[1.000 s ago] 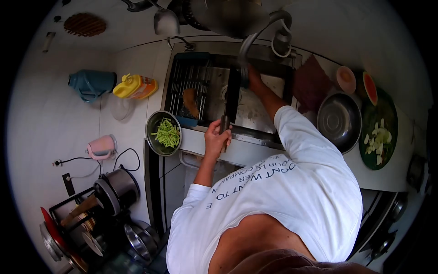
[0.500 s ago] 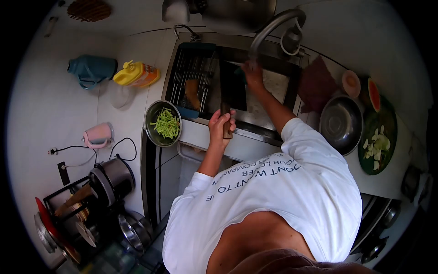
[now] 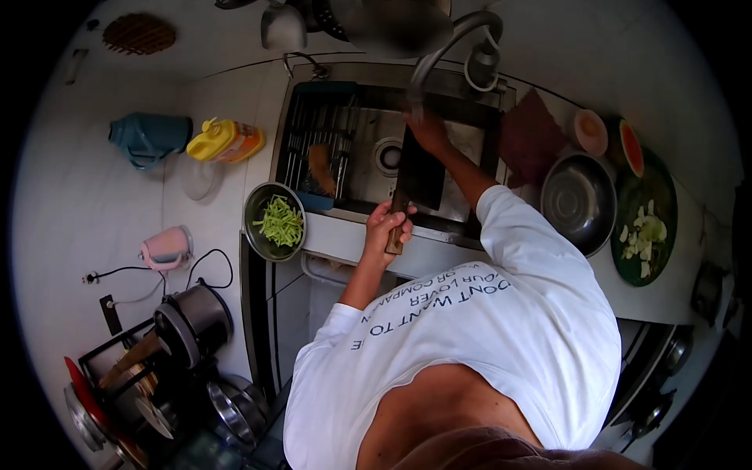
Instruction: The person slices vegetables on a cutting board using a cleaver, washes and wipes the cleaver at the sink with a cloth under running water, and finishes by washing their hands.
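Observation:
My left hand (image 3: 387, 229) is wrapped round the wooden handle of a cleaver at the sink's front edge. The dark, broad blade of the cleaver (image 3: 421, 172) reaches over the steel sink (image 3: 368, 153). Near the blade's far end, below the curved faucet (image 3: 442, 55), is my right hand (image 3: 427, 129); its fingers are dim, and what they hold, if anything, cannot be made out. A drying rack (image 3: 301, 149) with a brown item (image 3: 320, 168) lies over the sink's left part.
Left of the sink stand a bowl of cut green vegetables (image 3: 280, 222), a yellow bottle (image 3: 227, 141) and a blue jug (image 3: 149, 139). To the right are a metal basin (image 3: 578, 205), a dark red cloth (image 3: 533, 137), a cut melon (image 3: 631, 149) and a green board (image 3: 662, 188).
The cleaver's blade has turned from edge-on to broad side up and shifted a little right. My left hand has stayed on the handle; my right hand remains near the blade's far end.

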Demonstrator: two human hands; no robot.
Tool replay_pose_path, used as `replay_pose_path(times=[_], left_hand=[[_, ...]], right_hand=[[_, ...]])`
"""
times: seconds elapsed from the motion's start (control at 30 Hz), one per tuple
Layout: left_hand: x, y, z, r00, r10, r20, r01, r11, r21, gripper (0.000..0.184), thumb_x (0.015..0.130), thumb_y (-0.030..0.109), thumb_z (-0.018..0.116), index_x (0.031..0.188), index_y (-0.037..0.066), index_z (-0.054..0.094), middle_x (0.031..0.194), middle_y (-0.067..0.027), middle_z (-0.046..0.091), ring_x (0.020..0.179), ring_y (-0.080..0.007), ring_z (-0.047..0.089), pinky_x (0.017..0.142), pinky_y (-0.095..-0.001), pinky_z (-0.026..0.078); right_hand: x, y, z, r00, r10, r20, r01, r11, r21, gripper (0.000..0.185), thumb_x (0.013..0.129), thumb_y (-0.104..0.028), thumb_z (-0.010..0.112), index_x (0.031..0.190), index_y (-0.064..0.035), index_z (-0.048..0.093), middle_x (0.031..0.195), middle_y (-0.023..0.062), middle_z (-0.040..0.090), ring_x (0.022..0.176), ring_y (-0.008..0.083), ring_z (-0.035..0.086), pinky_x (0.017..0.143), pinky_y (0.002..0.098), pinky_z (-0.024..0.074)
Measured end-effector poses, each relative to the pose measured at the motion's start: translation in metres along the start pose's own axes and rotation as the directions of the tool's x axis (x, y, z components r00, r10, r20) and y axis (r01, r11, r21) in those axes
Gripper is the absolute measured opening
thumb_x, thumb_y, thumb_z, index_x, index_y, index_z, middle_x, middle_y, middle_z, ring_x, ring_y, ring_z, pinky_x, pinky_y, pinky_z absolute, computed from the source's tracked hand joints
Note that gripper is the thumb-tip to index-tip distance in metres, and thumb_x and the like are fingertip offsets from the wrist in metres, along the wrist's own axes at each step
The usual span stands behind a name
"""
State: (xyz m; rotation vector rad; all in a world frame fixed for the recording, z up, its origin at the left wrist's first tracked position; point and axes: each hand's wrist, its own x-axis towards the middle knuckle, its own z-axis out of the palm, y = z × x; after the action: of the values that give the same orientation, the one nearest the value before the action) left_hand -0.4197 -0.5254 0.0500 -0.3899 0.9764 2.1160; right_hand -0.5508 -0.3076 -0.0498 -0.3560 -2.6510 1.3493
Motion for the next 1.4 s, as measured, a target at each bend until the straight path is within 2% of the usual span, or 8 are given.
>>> replay_pose_path(times=[0.13,0.23,0.33,0.43,0.63,0.93,1.03,1.4], left_hand=[[-0.008,-0.005,-0.001,1.0,0.023,-0.019,-0.023,1.0,-0.001,0.029,0.08,-0.003,0.055,0.108,0.0,0.049,0.098,-0.0201,0.059,0.06,-0.0178,0.055,0.043,-0.0271,0.045],[-0.012,-0.005,-0.006,0.997,0.052,-0.055,-0.053,0.999,-0.014,0.029,0.08,-0.003,0.055,0.108,0.0,0.05,0.097,-0.0197,0.059,0.06,-0.0179,0.055,0.043,-0.0275,0.045],[-0.007,-0.003,-0.018,0.99,0.116,-0.077,-0.119,0.992,-0.043,0.028,0.079,-0.003,0.056,0.107,0.0,0.05,0.096,-0.0191,0.06,0.061,-0.018,0.055,0.043,-0.0275,0.045],[-0.004,0.003,-0.025,0.987,0.131,-0.095,-0.138,0.987,-0.078,0.029,0.079,-0.002,0.056,0.108,0.0,0.05,0.096,-0.0192,0.06,0.06,-0.0186,0.054,0.044,-0.0279,0.044],[-0.004,0.007,-0.024,0.983,0.146,-0.107,-0.152,0.987,-0.053,0.029,0.08,-0.003,0.055,0.108,0.0,0.049,0.095,-0.0192,0.059,0.061,-0.0191,0.054,0.044,-0.0279,0.044],[0.013,-0.004,-0.019,0.988,0.119,-0.1,-0.128,0.989,-0.08,0.024,0.081,-0.002,0.053,0.105,-0.001,0.05,0.094,-0.0181,0.06,0.063,-0.0181,0.054,0.045,-0.0274,0.044],[0.019,-0.002,-0.014,0.988,0.109,-0.112,-0.119,0.989,-0.083,0.023,0.082,-0.002,0.053,0.104,-0.001,0.051,0.094,-0.0181,0.06,0.063,-0.0176,0.053,0.046,-0.027,0.043],[0.035,0.003,-0.005,0.988,0.098,-0.121,-0.11,0.989,-0.096,0.02,0.081,0.0,0.053,0.101,-0.001,0.052,0.093,-0.0173,0.058,0.065,-0.0166,0.051,0.048,-0.0249,0.043]], right_hand=[[0.009,0.036,0.006,0.977,0.2,-0.08,-0.184,0.968,0.174,0.042,0.089,-0.034,0.051,0.126,-0.0132,0.047,0.112,0.012,0.059,0.1,0.033,0.057,0.083,0.0428,0.0445],[0.02,0.049,0.008,0.822,0.565,0.065,-0.275,0.294,0.915,0.043,0.088,-0.036,0.053,0.124,-0.0121,0.048,0.106,0.0101,0.059,0.096,0.0319,0.058,0.083,0.0437,0.0453],[0.021,0.061,0.002,0.789,0.5,0.358,-0.232,-0.298,0.926,0.036,0.088,-0.03,0.055,0.117,-0.0097,0.05,0.102,0.0084,0.057,0.092,0.0294,0.057,0.081,0.0426,0.0473],[0.013,0.073,0.012,0.806,0.356,0.472,-0.252,-0.516,0.819,0.031,0.089,-0.024,0.052,0.116,-0.0094,0.051,0.103,0.009,0.057,0.092,0.0287,0.057,0.082,0.0479,0.0465],[-0.008,0.042,0.013,0.753,0.46,0.471,-0.35,-0.326,0.878,0.027,0.091,-0.02,0.052,0.115,-0.0084,0.051,0.104,0.0123,0.058,0.093,0.0289,0.058,0.084,0.0561,0.0463],[0.004,0.024,0.009,0.886,0.064,0.459,-0.415,-0.331,0.848,0.012,0.088,-0.01,0.053,0.1,-0.0069,0.051,0.08,0.006,0.053,0.059,0.0141,0.05,0.049,0.0256,0.045],[0.004,0.016,0.015,0.914,0.256,0.315,-0.373,0.221,0.901,0.011,0.088,-0.015,0.055,0.097,-0.0094,0.051,0.077,0.0043,0.053,0.055,0.0107,0.048,0.04,0.0215,0.0307],[0.009,-0.035,0.025,0.905,0.415,0.093,-0.38,0.692,0.614,0.04,0.084,-0.041,0.059,0.101,-0.0051,0.054,0.073,0.0092,0.059,0.057,0.0217,0.057,0.048,0.0344,0.0435]])
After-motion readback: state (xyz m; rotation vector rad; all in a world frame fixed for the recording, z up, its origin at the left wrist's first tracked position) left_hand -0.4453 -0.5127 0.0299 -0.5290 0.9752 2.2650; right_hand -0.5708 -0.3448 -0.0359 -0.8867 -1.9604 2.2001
